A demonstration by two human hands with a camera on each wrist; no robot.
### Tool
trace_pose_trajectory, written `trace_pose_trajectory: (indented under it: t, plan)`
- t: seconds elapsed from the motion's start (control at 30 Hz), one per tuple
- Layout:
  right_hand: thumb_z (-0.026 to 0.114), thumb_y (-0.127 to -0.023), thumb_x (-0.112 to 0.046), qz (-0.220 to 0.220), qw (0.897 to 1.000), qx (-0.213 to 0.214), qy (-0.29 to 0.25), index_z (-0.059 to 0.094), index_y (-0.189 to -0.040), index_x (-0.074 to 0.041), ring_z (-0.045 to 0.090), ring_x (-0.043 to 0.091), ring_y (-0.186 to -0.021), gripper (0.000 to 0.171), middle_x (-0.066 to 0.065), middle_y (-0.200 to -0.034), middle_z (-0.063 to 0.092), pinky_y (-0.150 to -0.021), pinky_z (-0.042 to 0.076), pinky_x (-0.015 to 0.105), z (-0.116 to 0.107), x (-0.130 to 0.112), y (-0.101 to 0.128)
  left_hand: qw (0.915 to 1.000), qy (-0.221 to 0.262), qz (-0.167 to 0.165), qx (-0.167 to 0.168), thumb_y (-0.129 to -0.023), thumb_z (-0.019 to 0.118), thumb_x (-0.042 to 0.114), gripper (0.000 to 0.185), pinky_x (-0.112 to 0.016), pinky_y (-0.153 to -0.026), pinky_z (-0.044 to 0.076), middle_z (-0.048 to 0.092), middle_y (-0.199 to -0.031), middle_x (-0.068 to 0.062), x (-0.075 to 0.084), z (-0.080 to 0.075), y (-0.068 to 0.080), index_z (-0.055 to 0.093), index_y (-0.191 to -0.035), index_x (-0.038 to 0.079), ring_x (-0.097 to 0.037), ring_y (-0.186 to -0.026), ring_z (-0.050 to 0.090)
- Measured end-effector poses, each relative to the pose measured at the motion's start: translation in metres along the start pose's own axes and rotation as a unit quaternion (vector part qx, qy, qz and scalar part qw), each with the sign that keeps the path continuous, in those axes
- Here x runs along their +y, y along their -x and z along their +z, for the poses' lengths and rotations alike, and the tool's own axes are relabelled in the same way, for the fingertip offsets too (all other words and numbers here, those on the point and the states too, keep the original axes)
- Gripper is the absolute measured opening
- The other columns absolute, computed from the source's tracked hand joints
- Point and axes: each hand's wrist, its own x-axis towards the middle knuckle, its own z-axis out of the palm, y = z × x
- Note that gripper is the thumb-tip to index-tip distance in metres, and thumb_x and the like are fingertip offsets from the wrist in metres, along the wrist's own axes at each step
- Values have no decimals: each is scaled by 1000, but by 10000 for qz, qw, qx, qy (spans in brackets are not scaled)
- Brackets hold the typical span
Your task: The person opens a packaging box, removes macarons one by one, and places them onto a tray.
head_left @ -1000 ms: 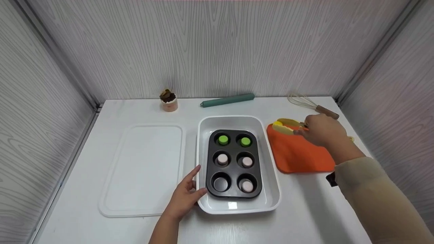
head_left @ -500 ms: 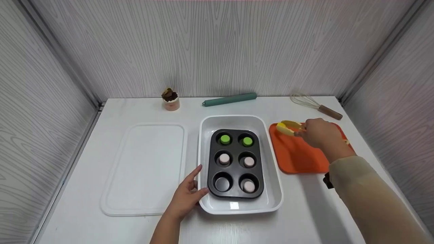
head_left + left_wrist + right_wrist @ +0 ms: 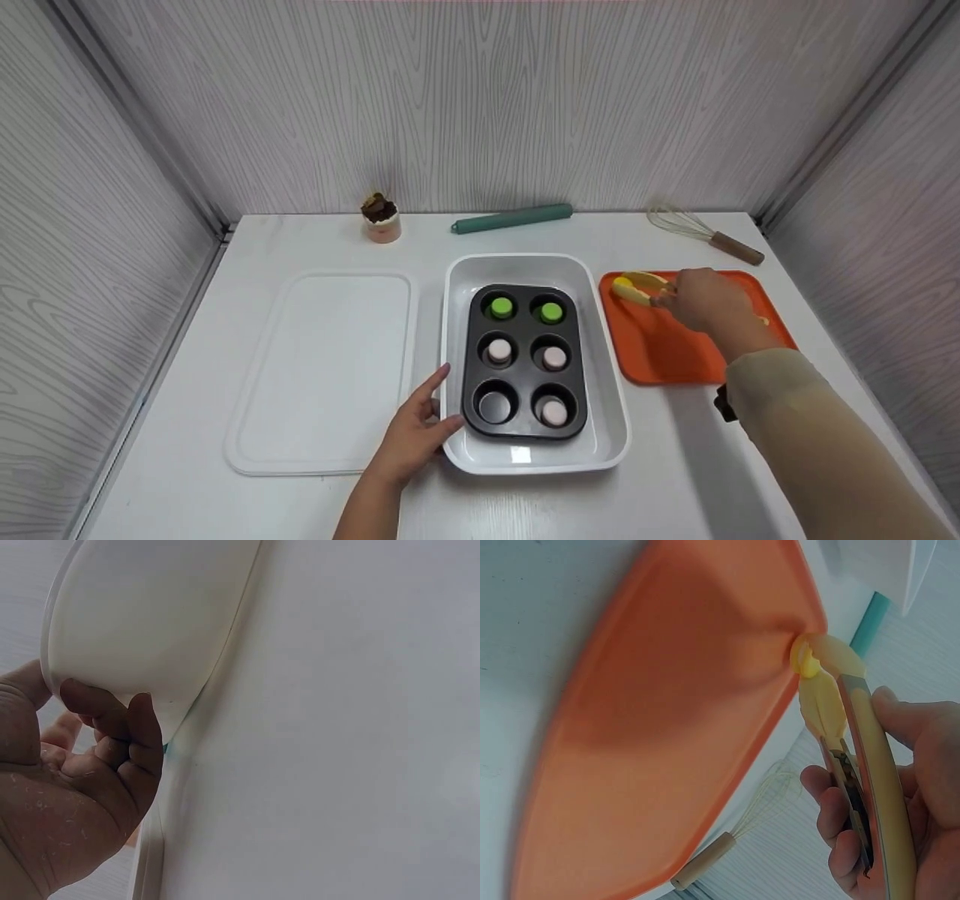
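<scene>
A white dish holds a black muffin pan with two green pieces, three pink pieces and one empty cup. My left hand grips the dish's near left corner; in the left wrist view the fingers curl under the dish. My right hand holds yellow tongs over the back left corner of an orange mat. In the right wrist view the tongs have their tips closed on a small yellow piece right at the mat.
A white lid lies flat left of the dish. Along the back wall stand a small cupcake, a green rolling pin and a whisk. Panelled walls close in the table on three sides.
My right hand has lowered the tongs slightly toward the mat, and their tips have come together. My left hand has stayed on the dish corner.
</scene>
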Motion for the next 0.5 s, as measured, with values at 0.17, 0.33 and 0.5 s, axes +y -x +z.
trace_pose_trajectory:
  t: [0.17, 0.33, 0.5]
  plan:
    - [63, -105, -49, 93, 9999, -5, -126, 64, -112, 1, 59, 32, -83, 50, 14, -98, 62, -68, 49, 46, 3, 1, 0, 10000, -16, 14, 20, -96, 75, 7, 84, -41, -73, 63, 68, -115, -26, 0, 0, -1, 30, -168, 12, -38, -93, 77]
    - [62, -103, -54, 149, 9990, -19, -417, 64, -106, -3, 56, 28, -77, 51, 9, -86, 58, -64, 46, 40, 6, 3, 2, 10000, -52, -21, 46, -96, 74, 6, 84, -42, -72, 63, 68, -112, -23, 0, 1, 0, 30, -168, 12, -38, -91, 77]
    - [59, -102, -61, 53, 9990, 60, -438, 65, -107, -4, 57, 29, -78, 58, 9, -89, 60, -64, 46, 42, 4, 7, 4, 9998, 62, -162, 37, -98, 74, 8, 85, -41, -72, 63, 67, -116, -25, 0, 3, 2, 29, -169, 13, -37, -93, 76]
